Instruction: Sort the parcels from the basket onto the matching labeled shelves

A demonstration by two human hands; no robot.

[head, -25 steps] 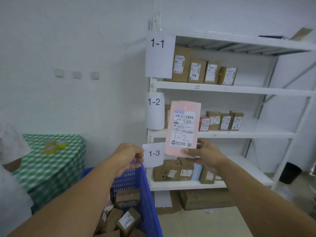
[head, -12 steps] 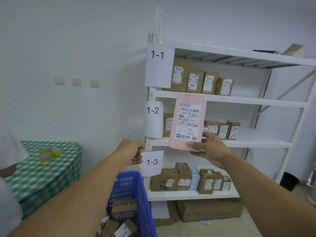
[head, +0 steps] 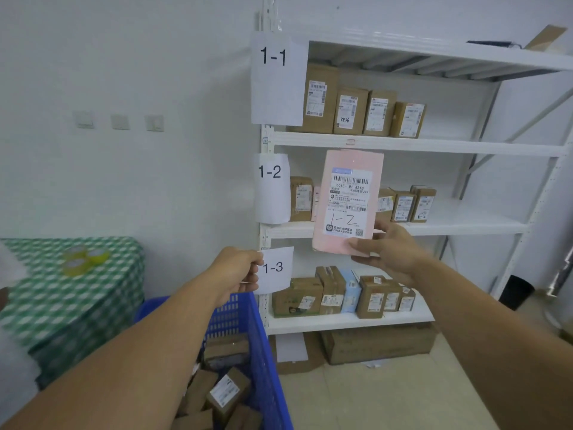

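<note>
Head view: the right hand (head: 390, 252) pinches the lower right corner of a pink parcel (head: 347, 200), thumb on the front and the fingers behind, out of sight. The parcel stands upright in the air in front of the white rack (head: 403, 145), level with the middle shelf. Its bottom edge hangs below that shelf's front lip, so it is not resting on the board. Its sticker bears a handwritten "1-2"; the printed lines are too small to read. It hides part of the row of brown boxes (head: 403, 206) behind it.

The left hand (head: 235, 271) is curled round the far rim of the blue basket (head: 263, 352), well apart from the right hand. Its fingertips are hidden by the back of the hand, and it covers the left edge of the 1-3 label (head: 276, 268). Brown parcels (head: 226, 392) lie in the basket, partly hidden by the left forearm and cut off by the bottom edge.

The 1-1 label (head: 276, 79) and the 1-2 label (head: 271, 187) hang on the rack's left post, each covering part of a box behind. The rack runs off the right edge.

At left stands a table (head: 46, 305) with a green checked cloth and blurred yellow tape rolls (head: 83, 259) on it. A large box (head: 378, 342) sits on the floor, half hidden under the lowest shelf
</note>
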